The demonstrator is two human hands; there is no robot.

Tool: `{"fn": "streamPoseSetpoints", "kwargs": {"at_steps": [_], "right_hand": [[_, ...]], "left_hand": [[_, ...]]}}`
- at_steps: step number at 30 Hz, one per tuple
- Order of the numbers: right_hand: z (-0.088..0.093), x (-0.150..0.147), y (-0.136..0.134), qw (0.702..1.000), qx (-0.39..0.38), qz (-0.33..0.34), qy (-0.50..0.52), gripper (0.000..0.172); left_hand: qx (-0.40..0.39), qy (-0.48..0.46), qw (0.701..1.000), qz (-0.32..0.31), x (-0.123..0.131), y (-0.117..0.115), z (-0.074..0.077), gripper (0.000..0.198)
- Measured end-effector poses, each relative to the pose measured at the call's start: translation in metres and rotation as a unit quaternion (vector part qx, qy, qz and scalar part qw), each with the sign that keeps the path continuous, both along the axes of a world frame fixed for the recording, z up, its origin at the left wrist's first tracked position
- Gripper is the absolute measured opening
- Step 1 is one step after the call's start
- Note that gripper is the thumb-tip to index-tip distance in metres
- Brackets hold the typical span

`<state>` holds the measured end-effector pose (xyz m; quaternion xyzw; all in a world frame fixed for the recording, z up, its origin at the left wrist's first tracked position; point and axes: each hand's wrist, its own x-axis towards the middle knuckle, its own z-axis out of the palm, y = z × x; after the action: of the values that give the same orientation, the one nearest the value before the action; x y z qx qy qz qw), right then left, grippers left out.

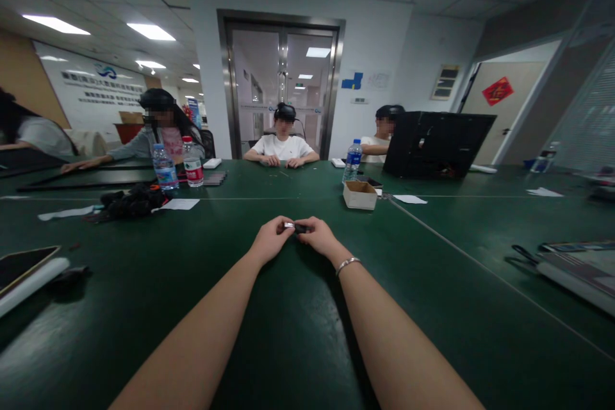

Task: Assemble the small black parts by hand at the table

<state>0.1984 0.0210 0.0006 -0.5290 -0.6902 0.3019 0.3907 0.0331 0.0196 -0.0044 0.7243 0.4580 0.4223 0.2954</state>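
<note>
Both arms reach forward over the green table point(288, 307). My left hand point(271, 240) is closed, its fingertips pinching a small shiny silver piece point(289, 225). Facing it, my right hand point(319, 236), with a bangle on the wrist, pinches a small black piece point(300, 229). The two pieces meet end to end or nearly so. Whether they are one item or two, I cannot tell, and fingers cover part of each. A small open cardboard box point(360, 196) stands beyond my right hand.
Water bottles point(166, 170) and a tangle of black gear point(134, 202) stand at the far left. Another bottle point(353, 160) and a large black case point(435, 144) are at the far right. A tablet-like device point(24, 268) lies near left. Several people sit across the table.
</note>
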Motion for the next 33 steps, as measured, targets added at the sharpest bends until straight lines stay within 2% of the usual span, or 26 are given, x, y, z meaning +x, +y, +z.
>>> {"fn": "streamPoseSetpoints", "kwargs": {"at_steps": [4, 8, 11, 19, 30, 33], "right_hand": [[0.001, 0.003, -0.001, 0.995, -0.043, 0.022, 0.089, 0.043], [-0.001, 0.007, 0.001, 0.963, -0.084, 0.039, 0.253, 0.04], [-0.002, 0.009, 0.002, 0.943, -0.111, 0.055, 0.308, 0.033], [0.001, 0.01, -0.001, 0.925, -0.138, 0.051, 0.35, 0.028], [0.003, 0.012, -0.005, 0.915, -0.135, 0.082, 0.371, 0.032], [0.004, 0.013, -0.006, 0.909, -0.137, 0.091, 0.382, 0.028]], "left_hand": [[-0.014, 0.003, 1.0, -0.01, -0.002, 0.003, -0.002, 0.025], [-0.034, -0.019, 0.999, -0.01, -0.004, 0.006, -0.004, 0.026], [-0.041, -0.039, 0.998, -0.008, -0.004, 0.006, -0.004, 0.027], [-0.072, -0.064, 0.995, -0.027, -0.004, 0.008, -0.001, 0.031], [-0.068, -0.004, 0.997, -0.027, -0.007, 0.009, -0.001, 0.047], [-0.068, -0.001, 0.997, -0.03, -0.006, 0.009, -0.001, 0.051]]}}
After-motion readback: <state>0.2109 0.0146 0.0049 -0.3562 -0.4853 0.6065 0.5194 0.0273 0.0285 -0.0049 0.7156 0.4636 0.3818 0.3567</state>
